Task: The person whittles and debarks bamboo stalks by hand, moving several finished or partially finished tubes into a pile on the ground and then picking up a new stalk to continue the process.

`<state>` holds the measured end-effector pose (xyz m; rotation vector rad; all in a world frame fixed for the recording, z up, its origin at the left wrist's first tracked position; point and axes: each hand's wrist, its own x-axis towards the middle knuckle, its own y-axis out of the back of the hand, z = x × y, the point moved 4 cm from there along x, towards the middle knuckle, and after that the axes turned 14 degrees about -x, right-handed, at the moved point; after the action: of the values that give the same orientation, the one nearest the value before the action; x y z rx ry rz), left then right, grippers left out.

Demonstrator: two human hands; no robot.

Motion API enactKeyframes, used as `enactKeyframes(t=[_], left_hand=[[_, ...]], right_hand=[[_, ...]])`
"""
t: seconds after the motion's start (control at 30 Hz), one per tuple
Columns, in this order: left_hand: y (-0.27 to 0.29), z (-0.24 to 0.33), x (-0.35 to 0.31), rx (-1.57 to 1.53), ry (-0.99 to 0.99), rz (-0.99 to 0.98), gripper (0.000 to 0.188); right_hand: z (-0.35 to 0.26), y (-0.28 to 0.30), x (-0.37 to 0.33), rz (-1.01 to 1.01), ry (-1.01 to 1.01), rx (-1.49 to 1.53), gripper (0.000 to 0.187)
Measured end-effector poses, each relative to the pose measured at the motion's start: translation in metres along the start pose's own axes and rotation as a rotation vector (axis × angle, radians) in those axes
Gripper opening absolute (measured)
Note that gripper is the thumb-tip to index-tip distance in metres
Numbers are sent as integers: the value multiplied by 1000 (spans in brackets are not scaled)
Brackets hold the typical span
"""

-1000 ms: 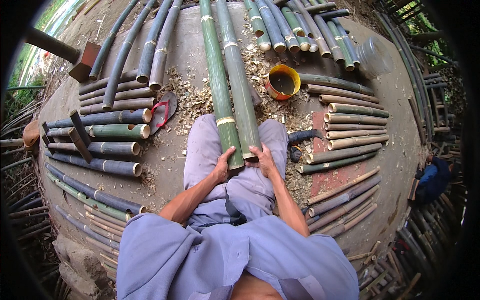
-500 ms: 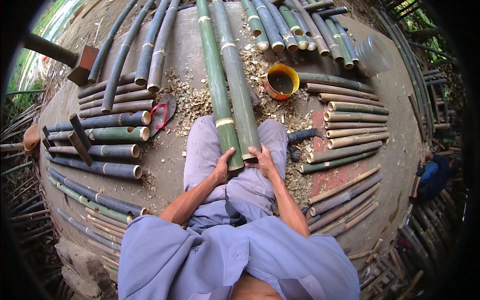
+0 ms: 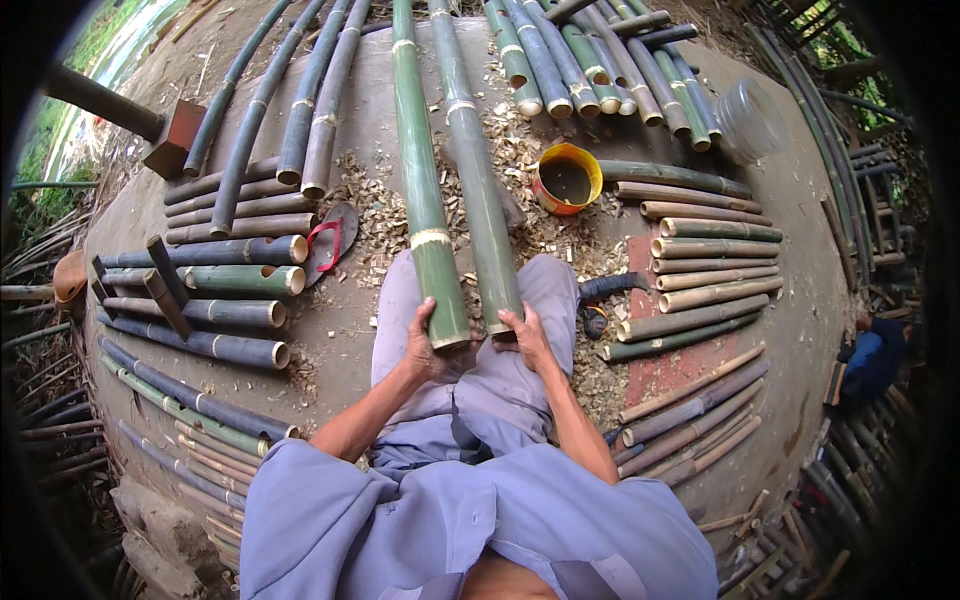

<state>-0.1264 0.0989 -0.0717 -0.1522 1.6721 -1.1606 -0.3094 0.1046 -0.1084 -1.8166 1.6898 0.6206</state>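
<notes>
Two long bamboo poles stretch away from my lap toward the far side. My left hand (image 3: pixel 425 345) is wrapped round the near end of the brighter green bamboo pole (image 3: pixel 420 160), thumb on top and fingers curled underneath. The near end of the greyish-green bamboo pole (image 3: pixel 475 170) is gripped by my right hand (image 3: pixel 524 338), its thumb along the right side. The near ends lie apart over my thighs, with a narrow gap between them. Fingers under both poles are partly hidden.
Bamboo pieces (image 3: pixel 205 280) lie in rows at left, and more (image 3: pixel 715 245) at right. A yellow-and-red bucket (image 3: pixel 567 180) stands right of the poles among wood chips (image 3: pixel 380 215). A sandal (image 3: pixel 332 243), a wooden mallet (image 3: pixel 172 140) and a clear plastic container (image 3: pixel 748 122) lie around.
The near ends, which were touching, have come apart. The greener pole's end has shifted left and my left hand with it. My right hand still holds the other pole.
</notes>
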Motion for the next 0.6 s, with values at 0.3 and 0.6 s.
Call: enactKeyframes(t=[0.3,0.6], left_hand=[[19,125,-10,147,-199,113,65],[44,163,7,15,-426,133,64]], right_hand=[[-2,-5,1,12,-9,-21,55],[-5,-7,1,116,20,-69,64]])
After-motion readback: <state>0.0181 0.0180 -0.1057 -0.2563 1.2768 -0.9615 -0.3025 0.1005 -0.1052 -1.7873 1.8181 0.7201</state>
